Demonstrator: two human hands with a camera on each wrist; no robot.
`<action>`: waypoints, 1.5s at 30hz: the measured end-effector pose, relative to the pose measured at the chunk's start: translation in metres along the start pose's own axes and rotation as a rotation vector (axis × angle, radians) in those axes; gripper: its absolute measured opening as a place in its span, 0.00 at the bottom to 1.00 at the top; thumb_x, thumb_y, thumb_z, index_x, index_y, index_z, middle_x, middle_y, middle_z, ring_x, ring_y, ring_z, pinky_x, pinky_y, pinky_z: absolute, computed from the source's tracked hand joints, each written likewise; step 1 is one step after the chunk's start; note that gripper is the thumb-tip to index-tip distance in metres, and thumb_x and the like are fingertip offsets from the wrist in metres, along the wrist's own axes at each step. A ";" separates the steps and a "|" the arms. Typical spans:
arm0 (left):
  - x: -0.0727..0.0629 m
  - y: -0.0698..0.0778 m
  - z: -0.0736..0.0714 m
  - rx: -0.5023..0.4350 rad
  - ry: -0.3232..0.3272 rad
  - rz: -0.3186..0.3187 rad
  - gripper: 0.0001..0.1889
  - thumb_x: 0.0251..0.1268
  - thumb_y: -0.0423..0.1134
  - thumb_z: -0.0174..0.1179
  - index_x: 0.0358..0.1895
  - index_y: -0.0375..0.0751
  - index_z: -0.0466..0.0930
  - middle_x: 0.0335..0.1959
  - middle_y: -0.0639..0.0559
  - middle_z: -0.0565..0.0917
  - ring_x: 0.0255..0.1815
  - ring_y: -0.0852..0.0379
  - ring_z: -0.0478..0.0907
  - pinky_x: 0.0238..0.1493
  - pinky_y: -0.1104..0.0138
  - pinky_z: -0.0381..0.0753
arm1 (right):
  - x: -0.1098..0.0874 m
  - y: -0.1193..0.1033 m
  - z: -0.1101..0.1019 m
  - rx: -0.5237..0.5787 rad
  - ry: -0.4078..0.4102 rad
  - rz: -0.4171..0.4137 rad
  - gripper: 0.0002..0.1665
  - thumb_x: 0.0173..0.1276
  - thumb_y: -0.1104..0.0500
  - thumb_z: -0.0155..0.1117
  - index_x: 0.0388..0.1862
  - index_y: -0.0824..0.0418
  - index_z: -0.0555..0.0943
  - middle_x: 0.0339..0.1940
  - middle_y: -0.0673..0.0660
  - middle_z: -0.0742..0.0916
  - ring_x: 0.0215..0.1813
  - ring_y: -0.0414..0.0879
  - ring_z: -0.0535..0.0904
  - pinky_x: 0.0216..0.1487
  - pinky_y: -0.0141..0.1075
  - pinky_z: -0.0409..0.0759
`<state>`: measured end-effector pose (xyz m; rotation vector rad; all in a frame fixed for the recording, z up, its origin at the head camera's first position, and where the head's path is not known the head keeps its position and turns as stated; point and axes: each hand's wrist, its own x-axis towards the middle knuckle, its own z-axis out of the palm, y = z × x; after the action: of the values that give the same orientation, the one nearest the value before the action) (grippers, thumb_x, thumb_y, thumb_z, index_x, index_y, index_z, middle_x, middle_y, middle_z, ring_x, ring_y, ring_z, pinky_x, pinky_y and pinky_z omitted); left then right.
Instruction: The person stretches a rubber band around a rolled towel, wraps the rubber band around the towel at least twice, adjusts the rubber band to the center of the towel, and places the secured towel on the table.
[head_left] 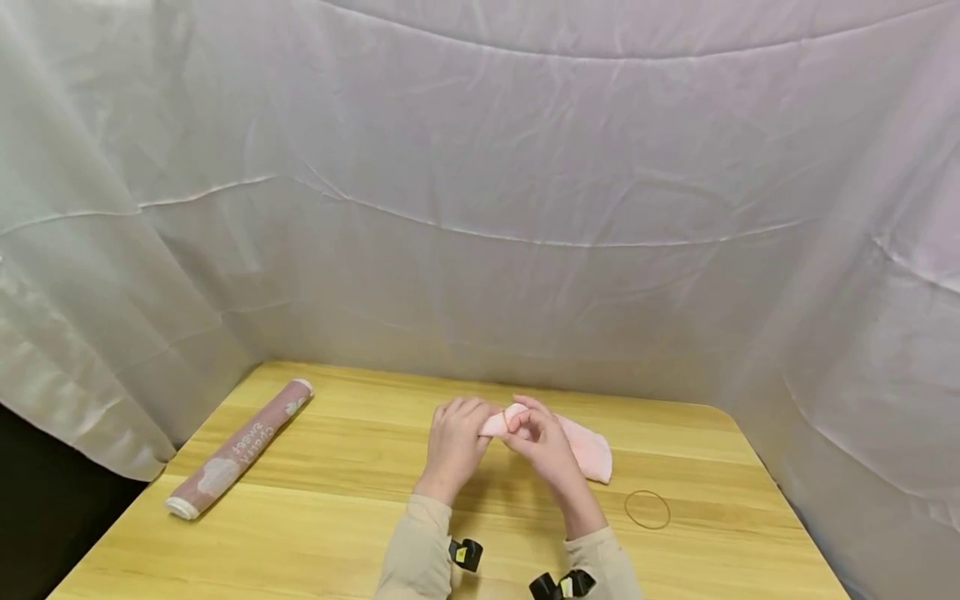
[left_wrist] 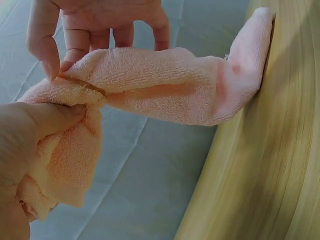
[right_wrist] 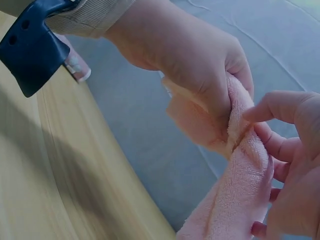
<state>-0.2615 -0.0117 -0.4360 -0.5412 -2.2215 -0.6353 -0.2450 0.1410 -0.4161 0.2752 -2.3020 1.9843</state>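
Note:
A pink terry towel (head_left: 590,452) is bunched into a narrow strip between the two hands, its far end drooping onto the table. My left hand (head_left: 454,443) grips the gathered end, thumb pressed along it in the left wrist view, with a loose flap hanging below. A thin tan rubber band (left_wrist: 82,84) circles the towel just beyond that thumb. At the band, the right hand (head_left: 550,452) pinches with thumb and forefinger, while its other fingers spread behind the towel. Towel and band are held above the table near its middle.
A second rubber band (head_left: 626,505) lies on the wooden table (head_left: 337,533), right of the right forearm. Toward the left edge rests a rolled pink mat (head_left: 243,450) with white print. Grey curtains (head_left: 480,292) hang behind and at both sides.

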 end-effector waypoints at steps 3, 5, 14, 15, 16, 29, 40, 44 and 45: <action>-0.001 0.000 0.001 -0.010 -0.003 0.004 0.12 0.49 0.40 0.72 0.40 0.52 0.85 0.38 0.60 0.87 0.41 0.58 0.81 0.47 0.59 0.78 | 0.000 0.001 -0.002 0.011 -0.033 0.017 0.11 0.58 0.70 0.68 0.30 0.71 0.72 0.70 0.60 0.70 0.70 0.55 0.65 0.59 0.32 0.70; 0.000 0.000 0.001 -0.019 -0.001 0.010 0.12 0.49 0.40 0.72 0.40 0.51 0.85 0.38 0.60 0.87 0.42 0.57 0.81 0.48 0.59 0.78 | 0.001 0.002 -0.005 0.028 -0.055 0.022 0.12 0.57 0.71 0.67 0.28 0.68 0.71 0.70 0.60 0.69 0.71 0.55 0.64 0.61 0.34 0.68; 0.004 -0.001 -0.002 -0.058 0.024 0.015 0.13 0.48 0.38 0.73 0.40 0.50 0.85 0.38 0.58 0.87 0.42 0.58 0.81 0.47 0.59 0.79 | 0.002 0.002 -0.005 0.033 -0.046 -0.061 0.13 0.59 0.69 0.69 0.28 0.69 0.70 0.70 0.65 0.70 0.66 0.55 0.69 0.53 0.28 0.74; 0.004 -0.001 -0.002 -0.063 0.028 0.016 0.13 0.48 0.38 0.73 0.40 0.50 0.85 0.38 0.58 0.87 0.41 0.57 0.81 0.47 0.59 0.79 | 0.002 0.002 -0.004 0.025 -0.015 -0.081 0.13 0.59 0.69 0.69 0.29 0.70 0.71 0.69 0.65 0.71 0.64 0.54 0.71 0.51 0.25 0.74; 0.005 -0.001 -0.003 -0.067 0.033 0.017 0.13 0.48 0.38 0.73 0.40 0.50 0.85 0.37 0.57 0.87 0.41 0.57 0.81 0.46 0.59 0.79 | 0.002 0.002 -0.003 0.012 0.018 -0.108 0.12 0.59 0.68 0.69 0.30 0.71 0.72 0.67 0.65 0.73 0.63 0.53 0.72 0.50 0.24 0.74; 0.007 0.000 -0.002 -0.030 0.018 0.006 0.13 0.48 0.37 0.72 0.40 0.50 0.85 0.38 0.57 0.87 0.42 0.56 0.82 0.47 0.58 0.79 | 0.001 0.004 0.003 -0.744 0.363 -0.742 0.09 0.46 0.67 0.74 0.25 0.62 0.81 0.52 0.63 0.87 0.55 0.63 0.82 0.55 0.57 0.79; 0.007 0.011 0.002 -0.055 0.013 0.060 0.10 0.52 0.40 0.70 0.40 0.51 0.85 0.38 0.58 0.87 0.42 0.57 0.81 0.45 0.60 0.78 | -0.001 -0.001 0.002 -0.714 0.511 -0.549 0.06 0.44 0.68 0.66 0.20 0.62 0.76 0.44 0.62 0.89 0.43 0.58 0.85 0.37 0.46 0.82; 0.004 0.012 0.003 -0.073 0.014 0.047 0.11 0.52 0.40 0.70 0.40 0.51 0.85 0.38 0.58 0.87 0.43 0.57 0.81 0.47 0.59 0.79 | -0.001 -0.005 -0.007 -0.417 0.388 -0.301 0.02 0.49 0.68 0.63 0.22 0.63 0.78 0.49 0.61 0.88 0.53 0.56 0.83 0.50 0.39 0.83; 0.003 0.011 0.003 -0.077 0.019 0.042 0.10 0.52 0.40 0.71 0.39 0.51 0.85 0.38 0.58 0.87 0.43 0.57 0.81 0.47 0.59 0.79 | -0.001 -0.006 -0.009 -0.317 0.338 -0.240 0.02 0.52 0.68 0.63 0.23 0.64 0.79 0.52 0.61 0.87 0.56 0.55 0.81 0.53 0.37 0.81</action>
<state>-0.2586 -0.0006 -0.4319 -0.6166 -2.1693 -0.7035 -0.2430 0.1496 -0.4091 0.1642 -2.1978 1.4063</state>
